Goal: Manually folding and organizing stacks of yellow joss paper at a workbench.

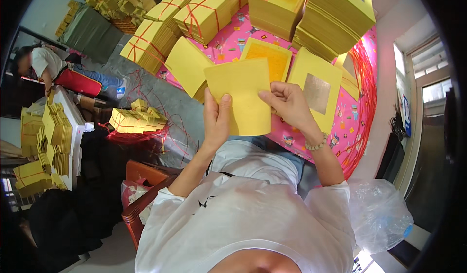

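Observation:
In front of my chest I hold up yellow paper [243,86], either one sheet or a thin stack. My left hand [217,116] is closed on its left edge, thumb lying on the front face. At the right edge my right hand [288,102] pinches it between thumb and fingers. Just behind lies a paper with an orange printed square [278,61]. Beside my right hand rests yellow paper with a silvery rectangle [317,94]. A plain yellow stack [188,66] lies beyond my left hand.
A pink patterned cloth [227,52] covers the table. Bundles tied with red string [206,14] and tall paper stacks [335,17] stand along its far side. Red strings [366,88] hang at the right edge. At left, another person [48,66] leans over a white table [73,127].

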